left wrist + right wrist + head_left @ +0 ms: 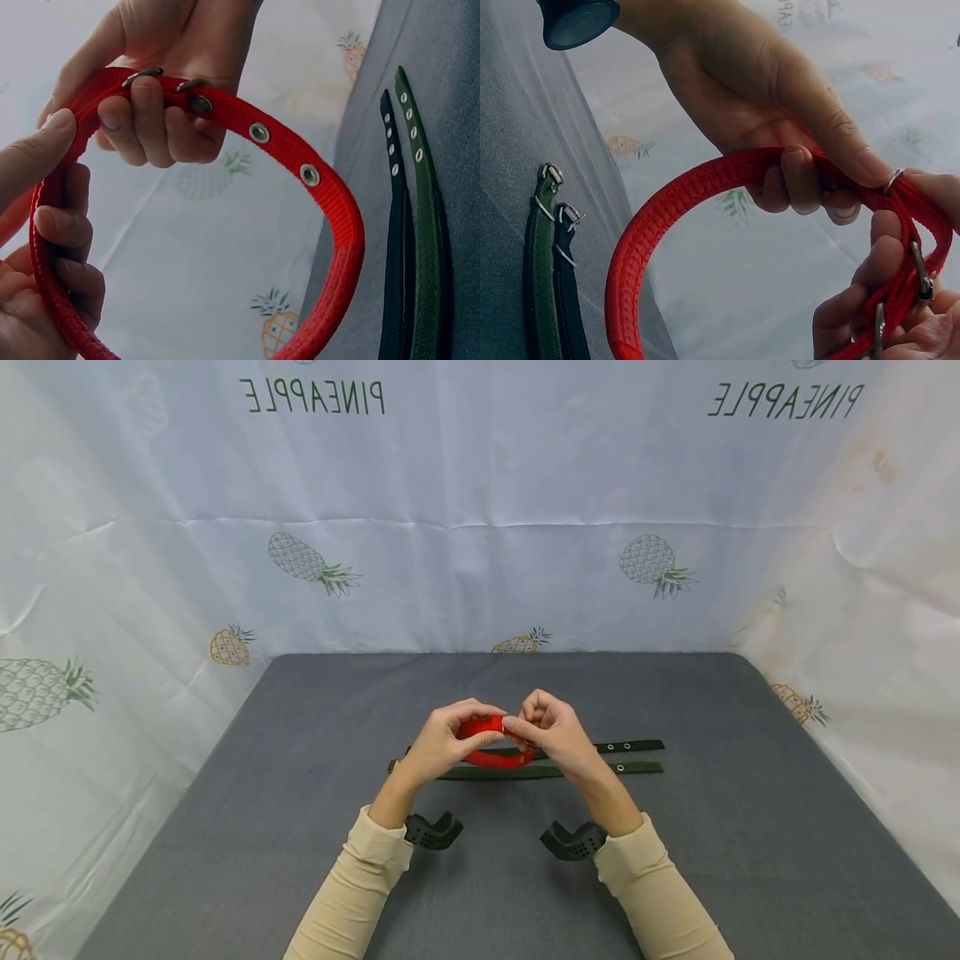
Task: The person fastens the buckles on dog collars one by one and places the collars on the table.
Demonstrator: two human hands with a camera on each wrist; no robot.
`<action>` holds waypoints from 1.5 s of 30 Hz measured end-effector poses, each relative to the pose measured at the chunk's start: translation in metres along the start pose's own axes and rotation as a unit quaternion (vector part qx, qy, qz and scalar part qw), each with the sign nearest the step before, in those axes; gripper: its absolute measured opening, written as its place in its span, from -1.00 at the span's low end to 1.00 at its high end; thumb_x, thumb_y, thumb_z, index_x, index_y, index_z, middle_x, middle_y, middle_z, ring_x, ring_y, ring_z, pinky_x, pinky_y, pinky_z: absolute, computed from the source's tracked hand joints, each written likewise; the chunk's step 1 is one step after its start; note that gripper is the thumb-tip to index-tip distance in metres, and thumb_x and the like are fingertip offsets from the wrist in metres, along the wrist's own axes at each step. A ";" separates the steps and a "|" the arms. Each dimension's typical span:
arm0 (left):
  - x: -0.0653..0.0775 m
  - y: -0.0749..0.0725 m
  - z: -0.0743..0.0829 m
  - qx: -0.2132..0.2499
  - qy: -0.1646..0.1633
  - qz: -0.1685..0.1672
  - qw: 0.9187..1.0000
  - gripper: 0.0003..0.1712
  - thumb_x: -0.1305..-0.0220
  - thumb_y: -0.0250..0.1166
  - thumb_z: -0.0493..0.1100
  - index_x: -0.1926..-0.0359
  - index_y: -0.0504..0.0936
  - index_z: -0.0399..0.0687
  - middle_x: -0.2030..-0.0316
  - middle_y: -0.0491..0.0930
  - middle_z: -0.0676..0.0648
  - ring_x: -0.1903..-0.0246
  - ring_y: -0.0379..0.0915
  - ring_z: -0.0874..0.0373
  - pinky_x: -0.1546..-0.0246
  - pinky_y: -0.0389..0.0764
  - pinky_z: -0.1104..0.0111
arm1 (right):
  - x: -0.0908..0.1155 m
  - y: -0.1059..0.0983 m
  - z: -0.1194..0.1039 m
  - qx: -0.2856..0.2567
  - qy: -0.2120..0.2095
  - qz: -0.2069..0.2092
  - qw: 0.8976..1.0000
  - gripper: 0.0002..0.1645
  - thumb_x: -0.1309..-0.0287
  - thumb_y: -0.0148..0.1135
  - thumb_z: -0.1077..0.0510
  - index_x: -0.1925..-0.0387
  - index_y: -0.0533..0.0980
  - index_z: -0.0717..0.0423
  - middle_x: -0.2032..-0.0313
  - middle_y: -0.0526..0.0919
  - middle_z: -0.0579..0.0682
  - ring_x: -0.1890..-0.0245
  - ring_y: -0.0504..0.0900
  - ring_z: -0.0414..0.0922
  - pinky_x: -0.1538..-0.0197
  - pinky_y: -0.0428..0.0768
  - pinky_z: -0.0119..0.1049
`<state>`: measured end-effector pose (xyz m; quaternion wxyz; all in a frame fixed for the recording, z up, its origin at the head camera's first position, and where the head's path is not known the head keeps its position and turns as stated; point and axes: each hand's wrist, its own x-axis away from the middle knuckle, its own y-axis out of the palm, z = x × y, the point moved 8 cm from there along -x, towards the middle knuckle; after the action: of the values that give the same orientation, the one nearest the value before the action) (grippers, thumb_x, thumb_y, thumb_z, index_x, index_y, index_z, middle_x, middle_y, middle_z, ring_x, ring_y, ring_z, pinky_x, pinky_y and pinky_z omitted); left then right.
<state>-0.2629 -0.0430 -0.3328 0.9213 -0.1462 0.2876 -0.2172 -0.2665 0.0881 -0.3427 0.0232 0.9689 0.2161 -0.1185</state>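
Note:
A red collar [495, 761], bent into a closed loop, is held up above the table by both hands. My left hand [438, 745] grips its left side, thumb on the outside and fingers curled within the loop. Around the buckle part, my right hand [564, 739] pinches the strap with thumb and fingers. Metal hardware [922, 277] shows by the right fingers in the right wrist view. Silver eyelets [310, 175] line the strap in the left wrist view. The strap's tip is partly hidden by the fingers.
A green collar [639, 767] and a black collar [637, 746] lie straight, side by side, on the grey table [225, 860] beyond the hands. Their buckles are at the left, eyelets at the right. A white pineapple-print curtain [480, 585] surrounds the table's back and sides.

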 end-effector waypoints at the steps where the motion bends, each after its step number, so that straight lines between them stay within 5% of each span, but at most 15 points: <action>1: 0.000 0.001 -0.001 0.006 -0.003 -0.004 1.000 -0.69 -0.19 0.33 -0.34 0.02 0.63 -0.27 0.15 0.65 -0.25 0.31 0.54 0.36 0.25 0.63 0.47 | 0.000 0.000 0.001 0.004 0.003 0.003 1.000 -0.68 -0.27 0.21 0.19 0.45 0.23 0.05 0.60 0.53 -0.21 0.60 0.41 -0.23 0.48 0.45 -0.37; 10: 0.000 0.010 -0.004 0.063 -0.013 -0.039 0.997 -0.70 -0.25 0.27 -0.34 -0.02 0.58 -0.31 0.10 0.62 -0.32 0.23 0.64 0.10 0.15 0.66 0.46 | 0.001 -0.003 0.006 0.032 0.047 0.028 0.998 -0.62 -0.17 0.33 0.15 0.47 0.24 0.04 0.71 0.45 -0.25 0.68 0.39 -0.27 0.61 0.36 -0.38; 19: -0.001 0.007 -0.006 0.070 -0.038 -0.023 0.997 -0.69 -0.26 0.27 -0.32 -0.02 0.57 -0.33 0.08 0.61 -0.35 0.26 0.58 0.46 0.16 0.66 0.45 | 0.001 -0.008 0.009 0.050 0.069 0.002 0.996 -0.78 -0.33 0.16 0.03 0.35 0.41 0.06 0.60 0.54 -0.21 0.58 0.48 -0.27 0.41 0.55 -0.37; 27: -0.002 -0.002 -0.007 0.073 -0.038 0.013 0.997 -0.68 -0.27 0.28 -0.28 -0.01 0.55 -0.34 0.11 0.61 -0.37 0.26 0.58 0.45 0.13 0.65 0.51 | 0.001 -0.014 0.014 0.031 0.101 -0.025 0.994 -0.58 -0.45 -0.08 -0.08 0.15 0.50 0.18 0.45 0.61 -0.17 0.43 0.56 -0.23 0.17 0.60 -0.30; 33: -0.001 -0.008 -0.006 0.083 -0.031 0.029 0.996 -0.65 -0.27 0.29 -0.26 -0.03 0.55 -0.37 0.13 0.59 -0.39 0.29 0.57 0.42 0.16 0.64 0.50 | 0.000 -0.014 0.018 0.016 0.111 -0.043 0.993 -0.65 -0.45 -0.07 -0.05 0.22 0.51 0.11 0.47 0.58 -0.18 0.45 0.49 -0.21 0.20 0.52 -0.34; 45: -0.002 -0.004 -0.008 0.078 -0.036 0.010 0.996 -0.68 -0.27 0.28 -0.29 -0.01 0.55 -0.35 0.15 0.60 -0.37 0.29 0.57 0.43 0.14 0.67 0.44 | -0.002 -0.010 0.018 0.020 0.085 -0.050 0.995 -0.71 -0.42 0.02 0.04 0.44 0.49 0.00 0.54 0.46 -0.18 0.51 0.38 -0.24 0.31 0.41 -0.38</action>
<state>-0.2705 -0.0471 -0.3370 0.9418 -0.0786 0.2376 -0.2246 -0.2762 0.0945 -0.3596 -0.0208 0.9637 0.2629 -0.0411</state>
